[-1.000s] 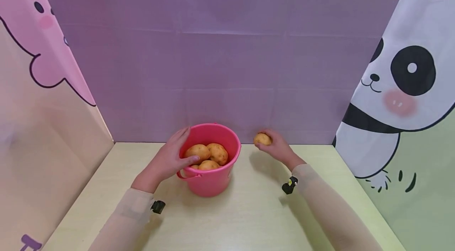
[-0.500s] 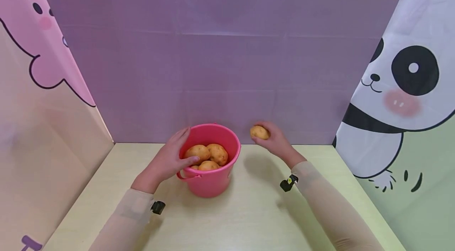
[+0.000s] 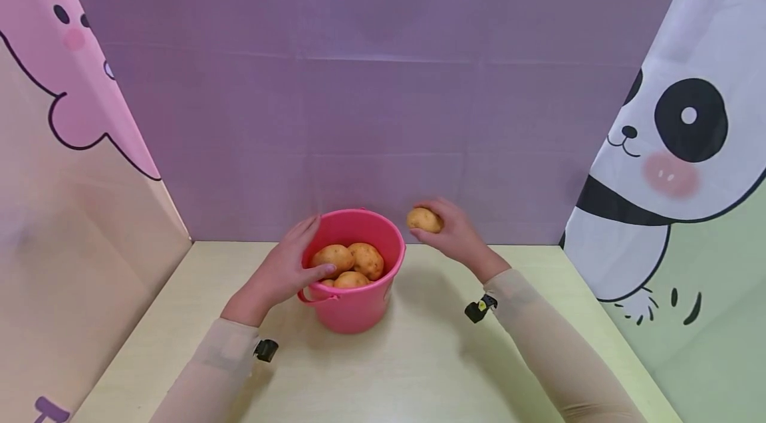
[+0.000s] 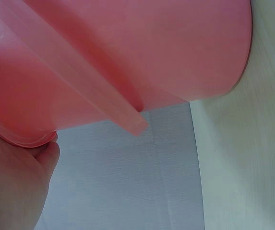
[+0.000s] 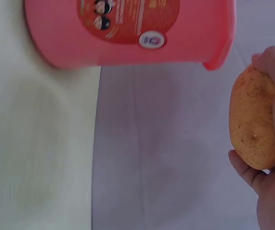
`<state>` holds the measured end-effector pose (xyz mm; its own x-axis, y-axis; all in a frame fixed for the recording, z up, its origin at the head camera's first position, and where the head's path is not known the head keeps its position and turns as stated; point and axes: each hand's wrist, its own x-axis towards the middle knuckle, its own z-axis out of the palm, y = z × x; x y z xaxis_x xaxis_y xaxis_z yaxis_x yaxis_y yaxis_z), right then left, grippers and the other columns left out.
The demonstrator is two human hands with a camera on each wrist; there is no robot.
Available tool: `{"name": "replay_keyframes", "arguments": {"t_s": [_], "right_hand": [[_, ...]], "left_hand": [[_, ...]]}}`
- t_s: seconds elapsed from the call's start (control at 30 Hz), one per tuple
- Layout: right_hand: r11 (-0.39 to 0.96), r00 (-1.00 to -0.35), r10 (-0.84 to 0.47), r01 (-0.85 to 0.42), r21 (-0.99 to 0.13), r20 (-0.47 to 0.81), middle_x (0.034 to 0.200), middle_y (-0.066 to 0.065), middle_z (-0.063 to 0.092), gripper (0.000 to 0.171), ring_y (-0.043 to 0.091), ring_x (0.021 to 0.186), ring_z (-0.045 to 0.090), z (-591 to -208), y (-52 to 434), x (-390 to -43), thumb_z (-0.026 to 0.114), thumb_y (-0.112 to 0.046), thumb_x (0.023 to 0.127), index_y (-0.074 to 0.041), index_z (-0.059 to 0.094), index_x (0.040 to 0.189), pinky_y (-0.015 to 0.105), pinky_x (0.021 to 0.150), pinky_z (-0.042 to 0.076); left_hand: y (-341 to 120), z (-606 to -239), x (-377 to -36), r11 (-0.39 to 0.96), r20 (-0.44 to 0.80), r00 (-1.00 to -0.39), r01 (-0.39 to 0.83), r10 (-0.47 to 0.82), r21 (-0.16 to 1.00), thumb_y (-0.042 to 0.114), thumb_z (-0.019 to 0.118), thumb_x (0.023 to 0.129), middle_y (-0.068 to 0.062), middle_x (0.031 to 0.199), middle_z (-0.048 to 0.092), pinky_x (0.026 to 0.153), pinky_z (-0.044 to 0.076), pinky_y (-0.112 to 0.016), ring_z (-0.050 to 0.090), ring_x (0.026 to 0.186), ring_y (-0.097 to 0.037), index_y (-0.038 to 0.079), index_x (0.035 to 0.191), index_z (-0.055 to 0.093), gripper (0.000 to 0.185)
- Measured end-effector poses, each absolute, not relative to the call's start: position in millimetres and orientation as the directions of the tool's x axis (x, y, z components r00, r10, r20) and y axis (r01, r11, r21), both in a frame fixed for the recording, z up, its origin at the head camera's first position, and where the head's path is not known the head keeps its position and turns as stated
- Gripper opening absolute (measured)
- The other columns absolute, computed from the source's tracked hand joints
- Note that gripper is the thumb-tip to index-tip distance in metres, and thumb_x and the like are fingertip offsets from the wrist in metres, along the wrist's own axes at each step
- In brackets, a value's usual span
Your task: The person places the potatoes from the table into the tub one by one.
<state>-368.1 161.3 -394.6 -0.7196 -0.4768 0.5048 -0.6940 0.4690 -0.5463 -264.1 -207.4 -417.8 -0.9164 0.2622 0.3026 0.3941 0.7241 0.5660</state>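
Observation:
A pink bucket (image 3: 354, 311) stands upright on the table with several potatoes (image 3: 366, 261) inside. At its left rim, my left hand (image 3: 280, 277) grips the edge, the thumb reaching over the opening beside the potatoes. In the left wrist view that hand (image 4: 15, 179) meets the bucket's rim, and much of it is out of frame. Right of the bucket, my right hand (image 3: 453, 234) holds one potato (image 3: 423, 219) in the air at about rim height. The right wrist view shows this potato (image 5: 253, 117) between thumb and fingers, apart from the bucket.
A pale wooden table (image 3: 371, 383) lies beneath. Behind it hangs a purple cloth backdrop (image 3: 383, 110), near the held potato. A panda-print panel (image 3: 712, 243) bounds the right side and a cartoon-print panel (image 3: 90, 230) the left. The bucket's handle (image 4: 79, 72) hangs along its side.
My right hand has lifted the potato slightly and carried it left, closer to the bucket. The left hand and the bucket have stayed in place.

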Motion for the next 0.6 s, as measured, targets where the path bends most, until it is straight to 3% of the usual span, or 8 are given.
{"name": "replay_keyframes", "arguments": {"t_s": [0.6], "right_hand": [[0.437, -0.652, -0.563, -0.757, -0.486, 0.509, 0.130, 0.000, 0.066, 0.049, 0.020, 0.109, 0.063, -372, 123, -347, 0.088, -0.027, 0.095, -0.014, 0.071, 0.140, 0.036, 0.083, 0.065]], "left_hand": [[-206, -416, -264, 0.729, 0.300, -0.917, 0.392, 0.262, 0.562, 0.048, 0.084, 0.095, -0.022, 0.180, 0.026, 0.113, 0.047, -0.075, 0.023, 0.164, -0.049, 0.003, 0.175, 0.025, 0.109]]}}
